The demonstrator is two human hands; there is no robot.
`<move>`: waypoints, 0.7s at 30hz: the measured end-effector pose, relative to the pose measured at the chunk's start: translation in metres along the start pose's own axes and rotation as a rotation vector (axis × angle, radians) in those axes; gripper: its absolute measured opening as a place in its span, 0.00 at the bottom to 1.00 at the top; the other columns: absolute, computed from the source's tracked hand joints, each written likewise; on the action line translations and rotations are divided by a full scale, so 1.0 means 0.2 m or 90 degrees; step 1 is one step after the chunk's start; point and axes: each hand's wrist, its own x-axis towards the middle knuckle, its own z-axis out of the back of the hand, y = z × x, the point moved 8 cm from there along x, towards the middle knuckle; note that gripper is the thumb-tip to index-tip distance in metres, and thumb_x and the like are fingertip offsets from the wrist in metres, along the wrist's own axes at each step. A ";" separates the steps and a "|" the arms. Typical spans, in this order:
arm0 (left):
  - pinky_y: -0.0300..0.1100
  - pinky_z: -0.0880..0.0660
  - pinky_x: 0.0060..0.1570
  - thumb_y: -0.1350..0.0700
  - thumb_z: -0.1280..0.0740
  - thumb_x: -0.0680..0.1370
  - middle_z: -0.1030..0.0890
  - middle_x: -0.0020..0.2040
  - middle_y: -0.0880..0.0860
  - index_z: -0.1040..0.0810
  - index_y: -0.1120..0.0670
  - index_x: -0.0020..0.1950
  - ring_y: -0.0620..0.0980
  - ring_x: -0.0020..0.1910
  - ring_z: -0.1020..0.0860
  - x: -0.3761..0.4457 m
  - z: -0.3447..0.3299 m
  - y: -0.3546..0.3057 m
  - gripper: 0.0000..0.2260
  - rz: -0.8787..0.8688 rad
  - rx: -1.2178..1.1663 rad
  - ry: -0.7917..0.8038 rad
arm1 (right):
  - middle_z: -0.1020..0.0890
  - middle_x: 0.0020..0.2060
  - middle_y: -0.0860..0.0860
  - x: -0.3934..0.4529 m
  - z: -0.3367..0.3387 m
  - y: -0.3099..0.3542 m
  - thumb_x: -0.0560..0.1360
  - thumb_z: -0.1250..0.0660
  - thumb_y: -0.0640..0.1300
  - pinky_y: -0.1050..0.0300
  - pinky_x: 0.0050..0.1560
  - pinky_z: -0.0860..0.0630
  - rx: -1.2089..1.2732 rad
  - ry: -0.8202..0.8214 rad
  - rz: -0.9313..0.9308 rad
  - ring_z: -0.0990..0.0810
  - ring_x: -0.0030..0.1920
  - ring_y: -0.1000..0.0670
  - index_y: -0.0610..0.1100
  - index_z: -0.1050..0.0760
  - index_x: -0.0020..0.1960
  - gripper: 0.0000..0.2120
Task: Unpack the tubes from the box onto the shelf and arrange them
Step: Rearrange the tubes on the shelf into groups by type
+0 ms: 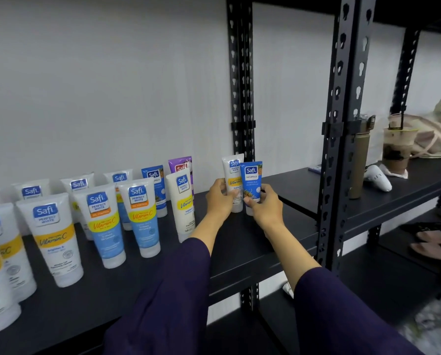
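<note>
Both my hands reach to the right end of the black shelf (pixel 239 242). My left hand (pixel 218 198) grips a small white tube with a yellow band (pixel 233 175), standing cap-down on the shelf. My right hand (pixel 263 203) grips a small blue tube (pixel 251 179) right beside it, also upright. The two tubes touch side by side. To the left, several larger white, blue and purple tubes (pixel 140 216) stand cap-down in two rows. No box is in view.
Black perforated uprights (pixel 241 98) stand just behind and right of the held tubes. The neighbouring shelf holds a tan bottle (pixel 360 165), an iced drink cup (pixel 397 149), a white device (pixel 376 178) and a cloth bag (pixel 434 134). Sandals (pixel 432 242) lie on a lower shelf.
</note>
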 end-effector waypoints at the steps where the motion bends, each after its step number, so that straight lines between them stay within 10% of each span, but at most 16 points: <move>1: 0.46 0.28 0.60 0.62 0.33 0.77 0.25 0.65 0.56 0.30 0.58 0.66 0.53 0.65 0.26 -0.01 0.00 0.01 0.18 0.002 0.016 0.001 | 0.21 0.56 0.45 0.01 0.00 0.00 0.73 0.30 0.37 0.58 0.52 0.24 -0.004 -0.005 0.001 0.22 0.54 0.50 0.42 0.30 0.62 0.19; 6: 0.42 0.32 0.63 0.64 0.36 0.78 0.31 0.69 0.55 0.35 0.55 0.70 0.52 0.68 0.31 -0.18 0.08 -0.05 0.22 -0.058 0.183 -0.070 | 0.21 0.55 0.45 -0.02 0.00 0.04 0.72 0.29 0.38 0.59 0.51 0.23 -0.004 -0.005 0.029 0.21 0.54 0.49 0.40 0.29 0.61 0.19; 13: 0.18 0.37 0.52 0.63 0.38 0.79 0.26 0.58 0.52 0.25 0.57 0.58 0.40 0.58 0.30 -0.58 0.35 -0.34 0.09 -0.420 0.230 -0.183 | 0.18 0.50 0.49 -0.19 -0.12 0.17 0.69 0.25 0.43 0.58 0.49 0.21 -0.003 0.153 0.074 0.19 0.48 0.51 0.47 0.26 0.58 0.19; 21: 0.43 0.33 0.68 0.64 0.35 0.78 0.36 0.72 0.55 0.37 0.56 0.72 0.50 0.72 0.37 -0.67 0.52 -0.18 0.24 -0.273 0.193 -0.311 | 0.20 0.51 0.50 -0.28 -0.19 0.20 0.71 0.27 0.41 0.72 0.38 0.29 -0.044 0.229 0.052 0.22 0.44 0.60 0.43 0.27 0.61 0.20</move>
